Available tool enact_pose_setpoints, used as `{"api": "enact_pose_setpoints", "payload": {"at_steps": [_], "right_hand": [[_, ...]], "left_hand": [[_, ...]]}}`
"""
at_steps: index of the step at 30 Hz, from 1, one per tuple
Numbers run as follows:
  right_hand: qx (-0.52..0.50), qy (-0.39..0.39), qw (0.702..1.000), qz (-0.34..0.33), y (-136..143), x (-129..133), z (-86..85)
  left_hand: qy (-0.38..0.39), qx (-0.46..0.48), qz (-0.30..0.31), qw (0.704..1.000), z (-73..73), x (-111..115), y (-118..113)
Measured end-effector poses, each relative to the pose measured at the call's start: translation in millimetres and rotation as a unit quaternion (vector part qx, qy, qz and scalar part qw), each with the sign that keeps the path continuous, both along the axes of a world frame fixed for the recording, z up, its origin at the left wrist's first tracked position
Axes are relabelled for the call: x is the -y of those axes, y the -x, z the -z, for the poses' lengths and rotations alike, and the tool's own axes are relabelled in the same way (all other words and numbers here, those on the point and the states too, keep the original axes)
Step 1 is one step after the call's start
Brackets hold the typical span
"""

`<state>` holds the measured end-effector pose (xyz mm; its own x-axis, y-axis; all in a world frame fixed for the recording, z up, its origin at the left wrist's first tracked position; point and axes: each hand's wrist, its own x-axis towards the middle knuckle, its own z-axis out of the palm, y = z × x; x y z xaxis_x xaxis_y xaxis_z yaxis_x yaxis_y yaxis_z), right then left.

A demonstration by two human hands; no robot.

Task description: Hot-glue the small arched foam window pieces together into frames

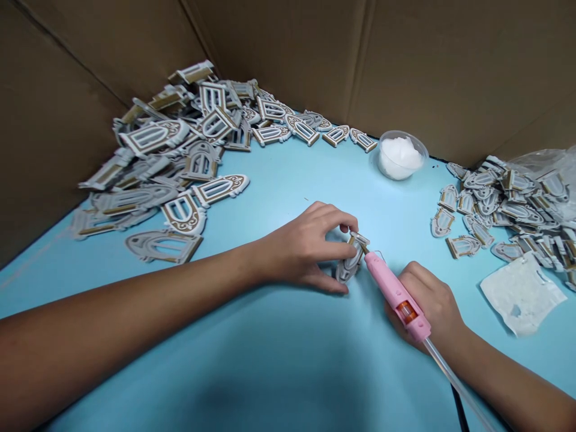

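Note:
Near the middle of the blue table, my left hand (315, 246) is closed on a small grey arched window-shaped piece (350, 268), its fingers along the piece's left side and top. My right hand (432, 300) grips a pink hot glue gun (390, 285) with a clear glue stick (454, 378) sticking out of its back end. The gun's metal nozzle meets the piece near its upper right edge; whether it touches I cannot tell. A thin strand curls by the nozzle. The handle of the gun is hidden behind my right hand.
A heap of white and gold arched pieces (153, 138) rises at the back left. Smaller grey pieces (483, 186) are piled at the right. A clear bowl of white fluffy stuff (399, 157) stands at the back. White sheet (522, 294) lies right; cardboard walls (288, 54) close off the back.

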<state>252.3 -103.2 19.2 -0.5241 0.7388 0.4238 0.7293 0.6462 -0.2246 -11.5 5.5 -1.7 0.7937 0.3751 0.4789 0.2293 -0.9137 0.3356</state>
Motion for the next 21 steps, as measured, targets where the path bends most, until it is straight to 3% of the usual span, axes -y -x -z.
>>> {"api": "enact_pose_setpoints", "payload": {"at_steps": [14,21], "right_hand": [[-0.009,0.027,0.999,-0.021,3.4,-0.2,-8.9],[0.017,-0.017,1.0,-0.005,6.7,2.2,-6.2]], "left_hand": [[-0.047,0.011,-0.013,0.999,-1.6,0.1,0.7],[-0.134,0.032,0.006,0.99,-3.4,3.6,1.6]]}}
